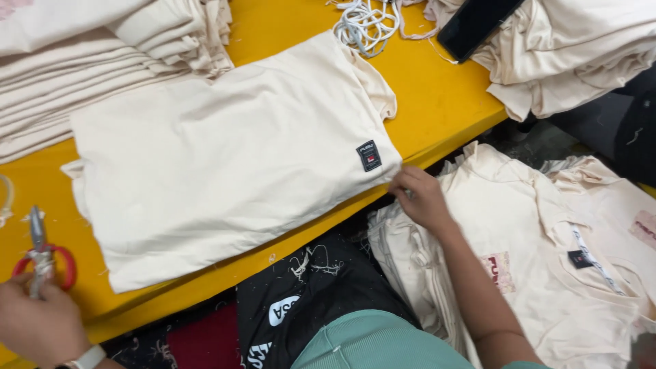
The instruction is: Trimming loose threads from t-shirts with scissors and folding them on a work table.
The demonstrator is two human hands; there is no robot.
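Step in hand, prob. trimming/checking: a folded cream shirt (pixel 225 157) lies flat mid-desk (pixel 444 96), small black label near its right corner. Right hand (pixel 420 198) pinches that near-right corner at the desk edge, fingers closed on the fabric. Left hand (pixel 37 321), near left, is closed around red-handled snips (pixel 41 256), blades pointing up. Next move would need a firm grip on the hem w/ snips brought across. More cream shirts: stack (pixel 102 55) far left, pile (pixel 574 260) below right. Hard to tell: loose threads on the hem; left wrist cut off by the frame.
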